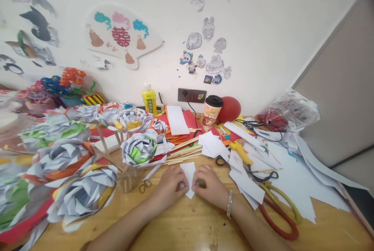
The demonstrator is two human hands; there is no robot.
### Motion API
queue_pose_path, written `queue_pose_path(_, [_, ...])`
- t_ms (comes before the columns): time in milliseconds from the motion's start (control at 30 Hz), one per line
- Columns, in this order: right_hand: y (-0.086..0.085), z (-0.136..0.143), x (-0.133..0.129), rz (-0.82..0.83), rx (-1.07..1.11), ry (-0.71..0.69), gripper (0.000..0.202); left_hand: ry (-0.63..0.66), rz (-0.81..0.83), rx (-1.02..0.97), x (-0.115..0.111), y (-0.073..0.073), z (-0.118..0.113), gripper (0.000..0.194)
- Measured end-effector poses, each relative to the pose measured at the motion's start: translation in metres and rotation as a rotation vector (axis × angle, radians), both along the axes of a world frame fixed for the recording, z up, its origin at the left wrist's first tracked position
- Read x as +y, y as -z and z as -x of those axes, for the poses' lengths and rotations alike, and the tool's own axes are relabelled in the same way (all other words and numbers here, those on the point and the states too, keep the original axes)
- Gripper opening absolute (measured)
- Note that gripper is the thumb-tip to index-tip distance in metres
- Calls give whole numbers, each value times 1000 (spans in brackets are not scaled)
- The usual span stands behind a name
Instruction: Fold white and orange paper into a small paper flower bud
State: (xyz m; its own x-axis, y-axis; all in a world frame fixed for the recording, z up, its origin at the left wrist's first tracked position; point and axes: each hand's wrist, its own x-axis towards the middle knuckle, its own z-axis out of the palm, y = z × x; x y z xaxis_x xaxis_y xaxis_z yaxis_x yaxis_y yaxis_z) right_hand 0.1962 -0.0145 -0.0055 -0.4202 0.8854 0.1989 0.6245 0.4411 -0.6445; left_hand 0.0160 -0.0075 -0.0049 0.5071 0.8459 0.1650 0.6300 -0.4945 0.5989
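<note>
A small piece of white paper (pixel 188 175) stands between my hands, just above the wooden table (pixel 187 231) or touching it; I cannot tell which. My left hand (pixel 172 183) pinches its left edge between thumb and fingers. On the opposite edge, my right hand (pixel 209 184) grips it the same way, a bracelet at the wrist. Beyond my hands lie a stack of cut white paper pieces (pixel 210 144) and a bundle of thin wooden sticks (pixel 184 151). A folded paper flower (pixel 139 149) with white and green petals is left of the sticks.
Many paper flowers (pixel 84 192) crowd the left side. At right lie large scissors (pixel 280 220), a yellow glue gun (pixel 241 152) and white paper sheets (pixel 292 177). Along the wall stand a yellow drink bottle (pixel 149 100), a lidded cup (pixel 212 111) and a red balloon (pixel 230 109).
</note>
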Motion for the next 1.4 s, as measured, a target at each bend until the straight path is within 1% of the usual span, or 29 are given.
queue_pose_path(200, [-1,2,-7,-37,-46,53,12,-90,-20,49,-10,-4,-7,3])
queue_pose_path(333, [-1,4,-11,-66,-64,47,10,-119,-33,73,-15,-4,-10,4])
queue_pose_path(500, [-1,5,-14,-38,-109,87,28,-124,-18,67,-12,-2,-8,4])
queue_pose_path(600, [-1,4,-13,3,-110,42,37,-106,-28,67,-10,-2,-8,2])
queue_pose_path(667, [-1,2,-12,16,-72,24,34,-102,-30,71,-11,-3,-7,2])
queue_pose_path(767, [-2,1,-9,21,-16,58,17,-102,-24,79,-11,-5,-7,4])
queue_pose_path(800, [-2,1,-8,26,-6,68,15,-102,-25,81,-11,-5,-7,4])
queue_pose_path(933, [0,1,-7,21,48,85,23,-102,-30,92,-11,-6,-8,4])
queue_pose_path(1033, [3,4,-10,-16,69,107,16,-106,-40,98,-11,-5,-8,6])
queue_pose_path(1067, [4,5,-12,-29,50,118,19,-114,-47,101,-12,-4,-8,7])
queue_pose_path(1100, [4,6,-13,-39,22,127,26,-123,-54,108,-12,-4,-8,9])
queue_pose_path(1167, [5,8,-15,-40,-35,140,35,-149,-71,129,-12,-4,-5,14])
queue_pose_path(1233, [4,8,-16,-12,-62,136,37,-180,-109,158,-9,-3,1,17])
queue_pose_path(1333, [1,3,-13,49,-51,97,39,-210,-230,206,1,2,17,18])
queue_pose_path(1400, [-2,-2,-10,91,-5,36,39,-128,-328,200,9,6,28,28])
